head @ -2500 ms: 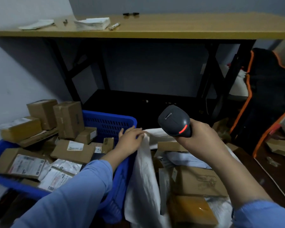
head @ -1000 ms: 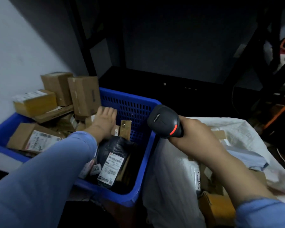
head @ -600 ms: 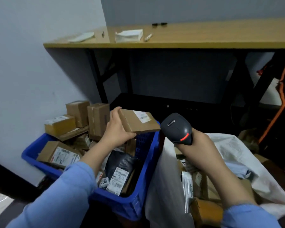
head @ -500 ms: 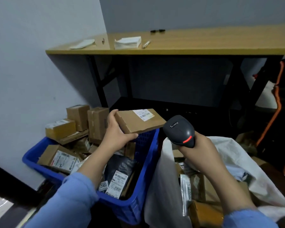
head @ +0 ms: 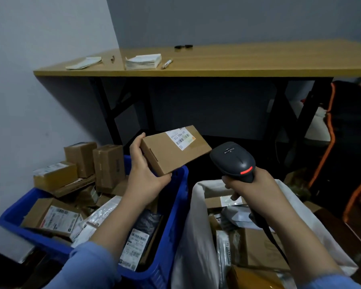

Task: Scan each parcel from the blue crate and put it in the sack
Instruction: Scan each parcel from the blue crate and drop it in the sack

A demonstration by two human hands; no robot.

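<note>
Box (head: 171,152) held above the crate (head: 171,226), label up, left hand (head: 143,178) fingers wrapped round its near end. Right hand (head: 252,190) grips scanner (head: 232,161) just beside. Scan step; next, aim at barcode, then sack (head: 196,226).

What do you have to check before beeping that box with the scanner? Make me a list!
1. The left hand holds the brown cardboard box up above the blue plastic crate: ok.
2. The white barcode label faces up and is uncovered: ok.
3. The right hand grips the black handheld scanner: ok.
4. The scanner is aimed at the label: cannot tell, as no beam shows on it.
5. The white woven sack has its mouth open beside the crate: ok.
</note>
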